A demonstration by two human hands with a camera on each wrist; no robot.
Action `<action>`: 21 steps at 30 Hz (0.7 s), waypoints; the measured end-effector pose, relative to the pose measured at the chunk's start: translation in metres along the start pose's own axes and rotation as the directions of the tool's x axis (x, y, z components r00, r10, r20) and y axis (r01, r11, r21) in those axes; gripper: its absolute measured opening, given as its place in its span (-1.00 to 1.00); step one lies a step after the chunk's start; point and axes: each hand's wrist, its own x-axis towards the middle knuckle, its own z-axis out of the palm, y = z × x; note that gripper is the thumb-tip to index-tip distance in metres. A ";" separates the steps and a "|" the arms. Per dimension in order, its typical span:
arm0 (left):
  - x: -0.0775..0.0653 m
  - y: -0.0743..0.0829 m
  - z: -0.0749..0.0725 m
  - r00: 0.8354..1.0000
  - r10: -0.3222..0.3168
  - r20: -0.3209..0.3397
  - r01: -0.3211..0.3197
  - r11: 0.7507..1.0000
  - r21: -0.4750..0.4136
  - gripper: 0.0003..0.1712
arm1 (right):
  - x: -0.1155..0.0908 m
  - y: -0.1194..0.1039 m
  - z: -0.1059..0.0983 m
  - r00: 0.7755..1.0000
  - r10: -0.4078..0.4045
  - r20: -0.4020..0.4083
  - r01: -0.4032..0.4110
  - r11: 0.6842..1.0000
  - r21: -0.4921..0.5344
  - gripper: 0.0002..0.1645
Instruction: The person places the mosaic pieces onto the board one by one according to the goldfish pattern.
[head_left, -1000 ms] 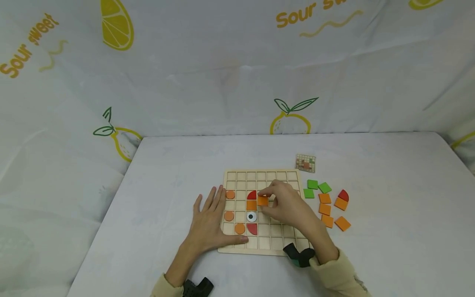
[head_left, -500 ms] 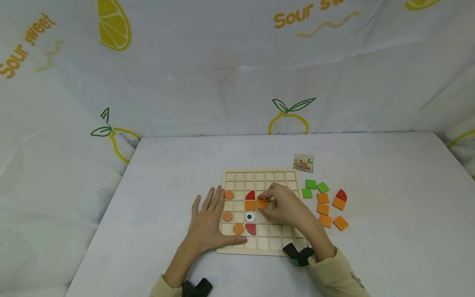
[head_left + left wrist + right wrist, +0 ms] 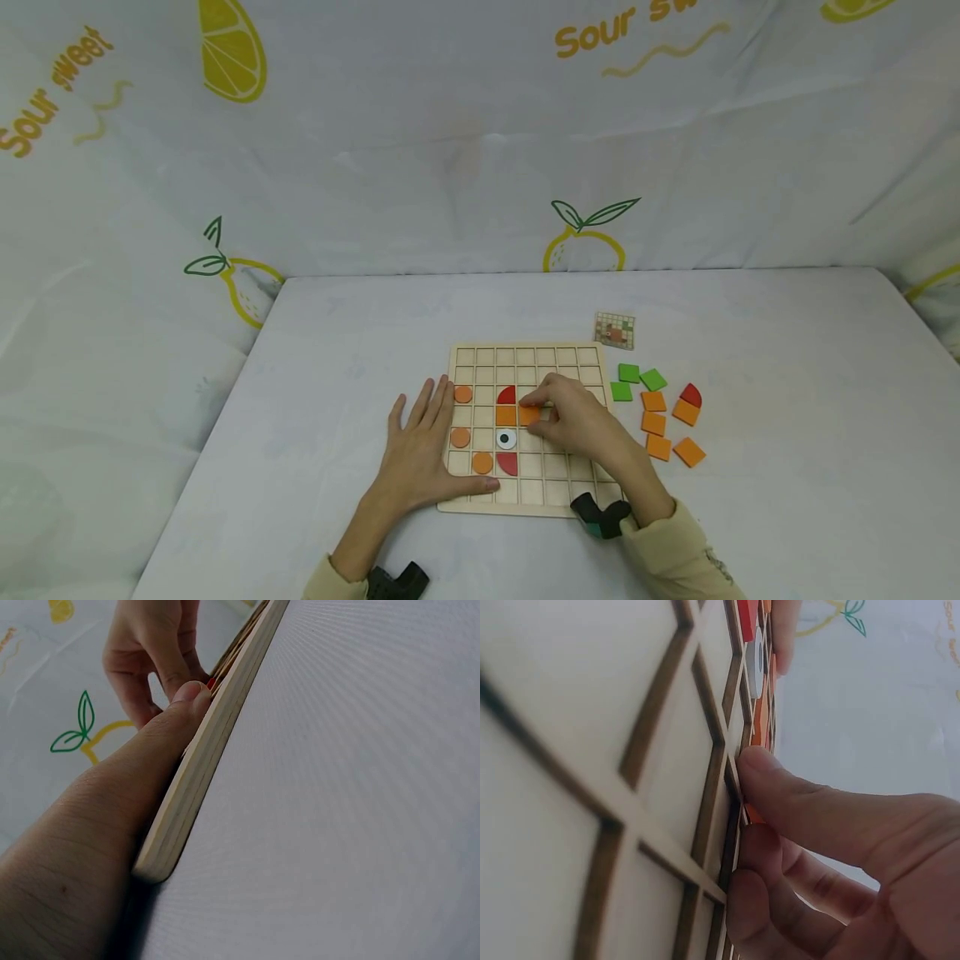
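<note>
R hand (image 3: 579, 419) pinches orange tile (image 3: 529, 415) on board (image 3: 556, 492) w/ thumb & finger; L hand (image 3: 417, 457), fingers apart, touches board's L edge.

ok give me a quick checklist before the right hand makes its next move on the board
1. Board steadied: ok, the left hand lies against its left edge.
2. Orange tile gripped: ok, the right hand pinches the held tile.
3. Held tile next to the set orange square: ok, directly right of it.
4. Held tile fully seated: cannot tell, the hand partly covers it.
5. Right hand free for another piece: not ok, it has the tile.
6. Pattern card readable: cannot tell, details too small.
</note>
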 end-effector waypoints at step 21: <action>0.001 0.000 0.000 1.000 -0.005 0.006 0.005 1.000 0.006 0.66 | -0.002 -0.001 0.002 1.000 0.010 -0.012 -0.010 1.000 -0.022 -0.65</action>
